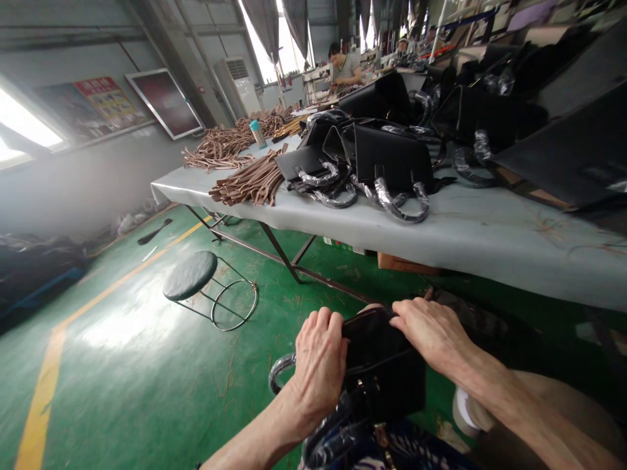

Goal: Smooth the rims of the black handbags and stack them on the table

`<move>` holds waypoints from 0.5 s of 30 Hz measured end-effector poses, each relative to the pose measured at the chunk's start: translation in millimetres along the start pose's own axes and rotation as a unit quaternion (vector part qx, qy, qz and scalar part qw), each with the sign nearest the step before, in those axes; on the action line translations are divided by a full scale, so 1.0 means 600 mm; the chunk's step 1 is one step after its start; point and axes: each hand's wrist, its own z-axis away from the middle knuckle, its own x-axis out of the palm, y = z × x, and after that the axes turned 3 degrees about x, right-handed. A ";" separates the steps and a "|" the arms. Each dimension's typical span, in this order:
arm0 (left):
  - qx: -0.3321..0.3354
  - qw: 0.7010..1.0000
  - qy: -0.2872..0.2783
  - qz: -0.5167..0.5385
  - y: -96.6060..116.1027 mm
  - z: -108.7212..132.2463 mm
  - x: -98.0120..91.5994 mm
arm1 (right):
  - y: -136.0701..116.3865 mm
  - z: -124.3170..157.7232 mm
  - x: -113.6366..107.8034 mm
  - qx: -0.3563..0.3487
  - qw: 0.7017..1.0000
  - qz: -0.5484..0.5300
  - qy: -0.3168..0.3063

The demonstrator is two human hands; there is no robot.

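Left hand (321,365) and right hand (431,329) grip the black bag (399,385) along its top, apparently adjusting it; even tension likely needed next.

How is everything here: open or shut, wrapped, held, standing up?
Black bag: held; too dark to tell if it's open.
Left grip: closed on the bag's edge.
Right grip: also closed on its edge.
Other black bags: piled together.
Their handles: wrapped in clear plastic.
Brown strips: heaped in bunches.
Bottle: standing, teal top on.
Stool: upright.
Grey curtains: parted.
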 end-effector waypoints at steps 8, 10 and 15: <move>0.017 0.998 -0.005 0.054 -0.014 0.000 0.006 | -0.006 0.002 -0.004 0.020 0.999 0.029 -0.001; 0.019 0.996 0.008 0.083 -0.016 -0.002 0.011 | -0.007 0.000 -0.002 0.023 0.999 0.029 0.003; 0.042 0.995 0.020 0.083 -0.011 -0.016 0.016 | -0.007 -0.003 0.000 0.022 0.999 0.032 -0.004</move>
